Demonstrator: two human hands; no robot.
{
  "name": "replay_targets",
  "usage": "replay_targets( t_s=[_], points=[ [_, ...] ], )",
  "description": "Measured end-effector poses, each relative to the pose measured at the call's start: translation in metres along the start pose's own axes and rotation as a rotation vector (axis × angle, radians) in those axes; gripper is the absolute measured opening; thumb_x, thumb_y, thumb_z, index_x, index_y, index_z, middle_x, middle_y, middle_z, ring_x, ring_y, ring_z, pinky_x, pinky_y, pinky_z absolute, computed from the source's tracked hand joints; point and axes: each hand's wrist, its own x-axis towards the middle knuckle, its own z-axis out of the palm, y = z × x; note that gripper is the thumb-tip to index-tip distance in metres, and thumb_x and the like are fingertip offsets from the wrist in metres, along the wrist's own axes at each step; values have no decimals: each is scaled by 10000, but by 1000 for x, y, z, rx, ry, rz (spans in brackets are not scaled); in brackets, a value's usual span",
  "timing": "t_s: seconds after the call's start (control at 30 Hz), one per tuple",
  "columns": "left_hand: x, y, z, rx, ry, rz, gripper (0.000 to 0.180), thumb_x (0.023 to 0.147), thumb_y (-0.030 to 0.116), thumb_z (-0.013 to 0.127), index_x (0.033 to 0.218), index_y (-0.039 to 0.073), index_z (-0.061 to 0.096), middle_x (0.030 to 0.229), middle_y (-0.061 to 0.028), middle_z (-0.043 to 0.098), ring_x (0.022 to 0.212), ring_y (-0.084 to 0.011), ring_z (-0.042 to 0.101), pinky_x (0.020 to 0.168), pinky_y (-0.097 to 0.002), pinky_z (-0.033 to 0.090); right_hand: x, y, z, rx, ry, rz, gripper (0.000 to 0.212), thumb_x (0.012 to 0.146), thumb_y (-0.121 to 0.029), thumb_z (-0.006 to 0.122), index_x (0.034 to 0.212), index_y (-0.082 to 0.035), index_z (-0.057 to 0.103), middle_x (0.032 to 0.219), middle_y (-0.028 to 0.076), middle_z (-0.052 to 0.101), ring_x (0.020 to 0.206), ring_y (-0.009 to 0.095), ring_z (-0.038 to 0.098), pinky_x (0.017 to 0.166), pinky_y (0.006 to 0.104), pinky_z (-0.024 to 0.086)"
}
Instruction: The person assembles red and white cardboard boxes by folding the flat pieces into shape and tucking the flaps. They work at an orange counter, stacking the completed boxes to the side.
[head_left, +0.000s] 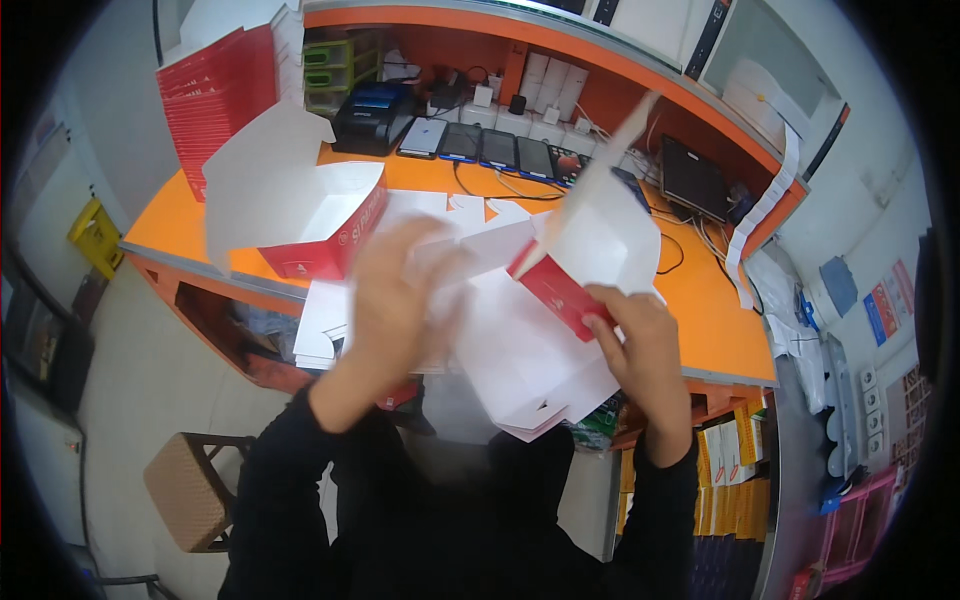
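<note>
My right hand [640, 345] grips a partly folded red-and-white carton box [560, 295] by its red side wall, thumb and fingers pinching the edge. The box's white inside and a raised flap, blurred by motion, point up and away. Left of it, my left hand [395, 295] hovers over the white sheets with its fingers apart, smeared by motion and holding nothing I can see. Beneath both hands lie flat white carton blanks [530, 350], overhanging the desk's near edge. Behind my left hand stands a formed red box [335, 230] with its white lid raised.
Stacked red cartons [220, 95] rise at the desk's [715, 320] far left. Along the back are a black printer [375, 118], several phones [495, 148] with cables, and a dark laptop-like device [695, 178]. A brown stool [195, 490] stands on the floor at left.
</note>
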Motion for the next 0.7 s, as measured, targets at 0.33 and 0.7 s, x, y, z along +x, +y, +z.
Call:
replay_targets(
  t_s=[0.33, 0.7],
  points=[
    [-53, -92, -37, 584, -392, -226, 192, 772, 36, 549, 942, 23, 638, 846, -129, 616, 883, -302, 569, 842, -441, 406, 161, -130, 77, 307, -115, -380, 251, 789, -180, 637, 1022, -90, 620, 831, 163, 665, 777, 342, 647, 693, 437, 500],
    [-50, -44, -71, 633, -458, -129, 432, 725, 81, 665, 1144, 3, 594, 1168, -186, 555, 1124, -366, 502, 1025, -481, 349, 160, -101, 95, 226, 53, -563, 346, 792, -95, 610, 1130, -28, 575, 1150, 189, 602, 1053, 334, 585, 902, 421, 450]
  ],
)
